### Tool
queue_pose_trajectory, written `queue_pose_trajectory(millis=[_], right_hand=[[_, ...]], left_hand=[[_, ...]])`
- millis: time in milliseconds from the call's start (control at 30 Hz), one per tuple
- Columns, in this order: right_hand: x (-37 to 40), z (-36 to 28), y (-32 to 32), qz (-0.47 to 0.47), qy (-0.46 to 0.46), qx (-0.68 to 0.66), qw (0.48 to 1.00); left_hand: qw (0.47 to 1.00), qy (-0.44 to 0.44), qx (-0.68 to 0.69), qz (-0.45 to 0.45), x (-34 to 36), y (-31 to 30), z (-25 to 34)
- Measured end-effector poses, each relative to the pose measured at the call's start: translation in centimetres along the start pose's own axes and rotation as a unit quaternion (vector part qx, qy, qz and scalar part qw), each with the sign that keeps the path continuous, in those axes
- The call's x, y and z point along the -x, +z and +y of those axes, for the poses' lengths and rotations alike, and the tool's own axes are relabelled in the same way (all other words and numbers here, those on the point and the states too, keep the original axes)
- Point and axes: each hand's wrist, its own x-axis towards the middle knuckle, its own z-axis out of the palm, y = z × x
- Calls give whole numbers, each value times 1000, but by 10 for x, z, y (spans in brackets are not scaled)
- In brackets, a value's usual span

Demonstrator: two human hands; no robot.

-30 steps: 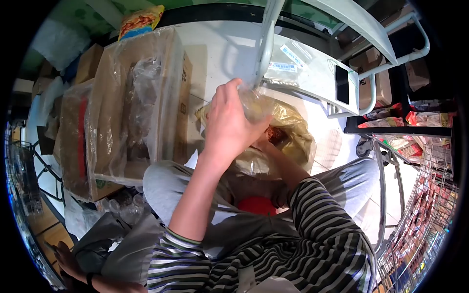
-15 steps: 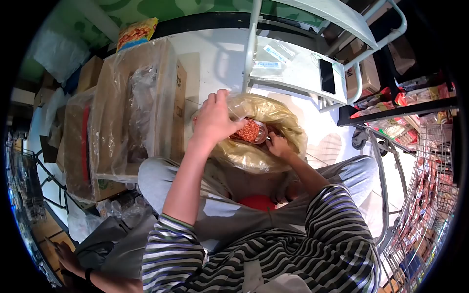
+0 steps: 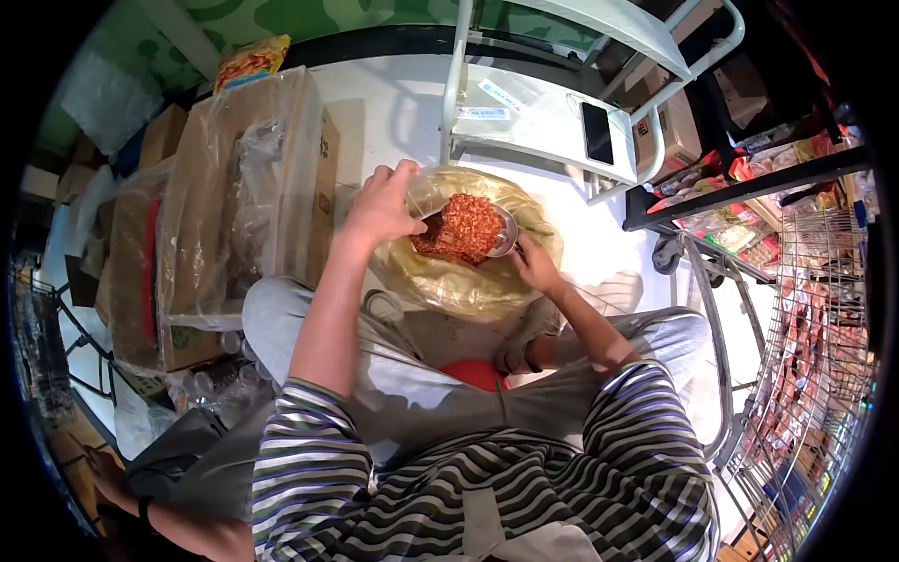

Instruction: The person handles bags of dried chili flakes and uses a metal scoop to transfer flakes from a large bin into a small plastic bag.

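Note:
A metal scoop (image 3: 507, 232) heaped with reddish-brown chopped bits (image 3: 471, 225) is in my right hand (image 3: 537, 266), its fingers closed around the handle. The scoop is level above the mouth of a yellowish plastic bag (image 3: 459, 292), where more of the same bits show. Across from it, my left hand (image 3: 382, 208) curls around a clear plastic container (image 3: 423, 194) at the bag's left rim. The container's outline is faint and partly hidden by my hand. The bag stands on the floor between my bent legs.
On the left stands a cardboard box (image 3: 314, 173) lined with plastic, with clear jars (image 3: 203, 381) below it. A white metal step rack (image 3: 538, 117) holds a phone (image 3: 596, 132). A wire cart (image 3: 805, 309) is at the right. Another person's hand (image 3: 105, 473) shows lower left.
My right hand has raised the scoop from inside the bag, and a full heap of bits now shows on it. My left hand stays at the bag's rim. The whole view has shifted slightly.

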Motion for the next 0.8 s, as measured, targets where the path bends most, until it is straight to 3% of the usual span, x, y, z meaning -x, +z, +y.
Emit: queue_pose_trajectory(millis=[133,233,367,600,800], right_hand=[[-6,-13,-29,-31,32,11,999],[-9,-24,-58,-57,19,77,995],[-5,-42,-96,-58,-21,66,996],[-3,-77,-138,-125,7,137,983],[-8,-80,-152,-140,-40,167,975]], left_hand=[[999,2,-19,-26,-6,8,-9],[996,-16,-81,-42,-6,20,-12],[992,-9,-106,-66,-10,43,-18],[992,67,-85,-66,-12,59,-3],[983,140,-115,-40,-10,75,9]])
